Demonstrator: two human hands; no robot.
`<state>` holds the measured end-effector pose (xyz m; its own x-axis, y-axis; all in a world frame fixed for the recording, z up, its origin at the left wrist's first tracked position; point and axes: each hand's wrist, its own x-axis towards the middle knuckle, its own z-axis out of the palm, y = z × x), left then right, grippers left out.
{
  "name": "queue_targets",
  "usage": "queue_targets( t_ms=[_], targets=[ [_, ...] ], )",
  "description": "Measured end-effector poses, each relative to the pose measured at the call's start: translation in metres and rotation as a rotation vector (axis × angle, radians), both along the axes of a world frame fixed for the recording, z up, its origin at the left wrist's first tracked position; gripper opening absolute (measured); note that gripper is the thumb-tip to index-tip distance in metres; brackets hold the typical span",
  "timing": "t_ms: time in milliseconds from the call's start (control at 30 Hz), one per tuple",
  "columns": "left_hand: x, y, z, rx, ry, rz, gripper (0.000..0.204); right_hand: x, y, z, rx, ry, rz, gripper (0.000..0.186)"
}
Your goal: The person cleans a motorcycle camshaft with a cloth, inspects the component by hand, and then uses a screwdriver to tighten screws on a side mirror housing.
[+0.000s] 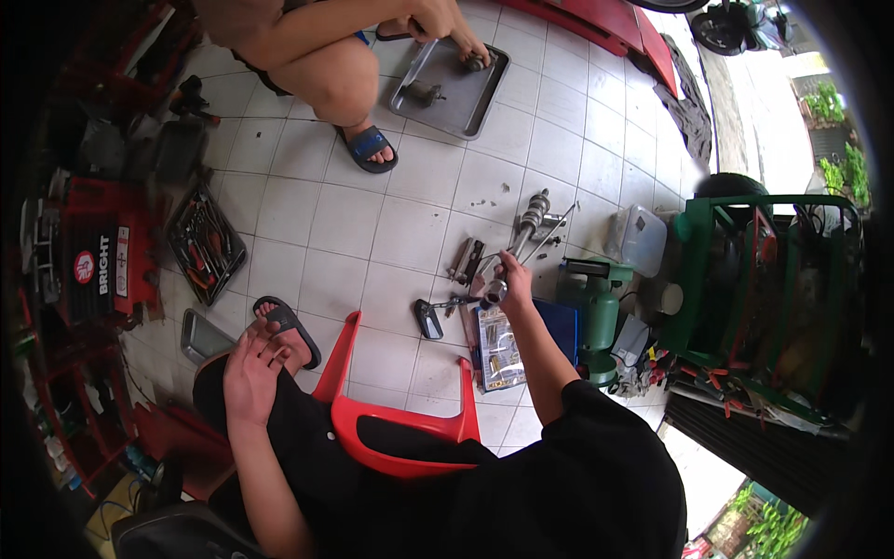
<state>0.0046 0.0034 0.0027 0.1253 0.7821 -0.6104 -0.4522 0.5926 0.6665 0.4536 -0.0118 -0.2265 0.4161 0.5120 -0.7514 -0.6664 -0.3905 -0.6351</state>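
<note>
My right hand (515, 281) is closed around a long shiny metal tube (528, 233). Its round hollow end (494, 293) points toward me, while thicker ringed sections show at the far end. A thin metal rod (559, 229) runs beside it; whether they are joined I cannot tell. Raised over my left thigh, my left hand (252, 380) holds nothing, its fingers loosely apart. Just left of the tube are a small metal block (467, 260) and a black mirror (428, 319) on the floor. Below my right wrist lies a clear-lidded case of small parts (500, 345).
Across from me a person crouches, one hand (472, 54) on a metal part in a grey tray (447, 116). A red plastic stool (400, 424) is in front of me. Tools fill a black tray (205, 244) at left. A green machine (596, 312) and green rack (773, 200) stand right.
</note>
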Motion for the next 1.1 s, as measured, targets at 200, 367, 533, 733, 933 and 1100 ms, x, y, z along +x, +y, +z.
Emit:
queue_targets(
  t_ms=[200,367,533,733,933,1100],
  targets=[
    [-0.005,-0.006,0.004,0.026,-0.076,0.085,0.037,0.004,-0.049,0.121,-0.191,-0.011,0.475,0.021],
    [-0.006,-0.008,0.006,0.147,-0.025,0.062,0.03,-0.008,-0.024,0.223,-0.329,0.041,0.991,0.025],
    [0.0,-0.019,0.009,0.537,0.487,-0.194,0.039,-0.096,0.015,0.314,-0.42,-0.185,1.578,0.036],
    [-0.092,-0.027,0.055,0.951,1.106,-0.471,0.091,-0.235,0.036,0.416,-0.345,-0.404,1.964,0.03],
    [-0.159,-0.024,0.078,1.324,1.159,-0.145,0.071,-0.366,0.036,0.524,-0.281,-0.594,2.216,0.034],
    [-0.218,-0.049,0.093,1.262,1.153,0.226,0.031,-0.456,0.025,0.568,-0.182,-0.572,2.321,0.034]
  ],
)
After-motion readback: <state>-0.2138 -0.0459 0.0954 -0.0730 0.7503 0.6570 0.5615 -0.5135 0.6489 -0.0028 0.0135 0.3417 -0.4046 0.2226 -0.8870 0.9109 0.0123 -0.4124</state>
